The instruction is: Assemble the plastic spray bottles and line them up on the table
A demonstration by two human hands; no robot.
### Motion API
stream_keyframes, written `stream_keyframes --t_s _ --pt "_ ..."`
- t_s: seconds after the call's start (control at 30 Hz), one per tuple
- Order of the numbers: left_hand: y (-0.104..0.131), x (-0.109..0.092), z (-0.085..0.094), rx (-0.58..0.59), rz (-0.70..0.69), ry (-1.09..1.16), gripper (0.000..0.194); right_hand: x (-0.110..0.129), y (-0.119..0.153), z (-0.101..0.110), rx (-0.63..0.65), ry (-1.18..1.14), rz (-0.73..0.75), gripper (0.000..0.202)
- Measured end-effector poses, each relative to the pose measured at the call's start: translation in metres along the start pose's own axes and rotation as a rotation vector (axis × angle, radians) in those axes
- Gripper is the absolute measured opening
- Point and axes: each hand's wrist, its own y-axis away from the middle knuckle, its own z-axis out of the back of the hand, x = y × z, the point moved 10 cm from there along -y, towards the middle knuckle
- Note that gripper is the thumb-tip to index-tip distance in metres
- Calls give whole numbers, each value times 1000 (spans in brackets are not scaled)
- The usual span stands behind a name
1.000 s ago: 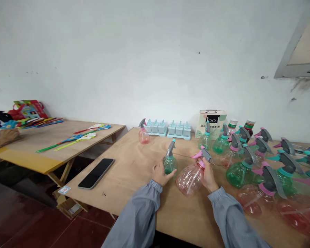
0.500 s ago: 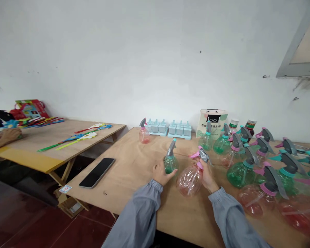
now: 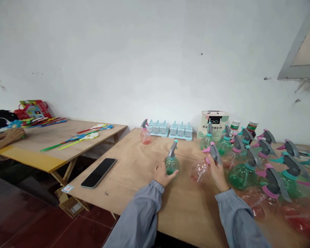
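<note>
My left hand (image 3: 163, 175) is wrapped round the lower left side of a small green spray bottle (image 3: 172, 164), which stands upright on the table. Its grey trigger head with a turquoise nozzle points up and away. My right hand (image 3: 217, 172) grips a clear pink spray bottle (image 3: 199, 170) at the neck, just under its pink and grey trigger head. That bottle tilts, and its round body hangs to the left of my fingers. Close to the right hand stands a group of spray bottles, among them a green one (image 3: 241, 176) and a pink one (image 3: 258, 199).
A pink spray bottle (image 3: 145, 136) stands at the back beside pale blue ice-pop moulds (image 3: 181, 131). A paper bag (image 3: 205, 132) leans near the wall. A phone (image 3: 99, 173) lies at the left. Another person's hand (image 3: 15, 134) rests at the left table (image 3: 67, 148).
My right hand has carried the pink spray bottle to the right and a little farther from me. My left hand stays at the green bottle.
</note>
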Motion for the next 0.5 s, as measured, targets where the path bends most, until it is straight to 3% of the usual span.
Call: stream_keyframes --t_s 0.3,0.5 --pt "-1 -1 1 16 10 29 83 10 -16 19 -70 186 185 60" --pt "0 -3 2 20 -4 33 82 -9 -24 9 48 262 236 63"
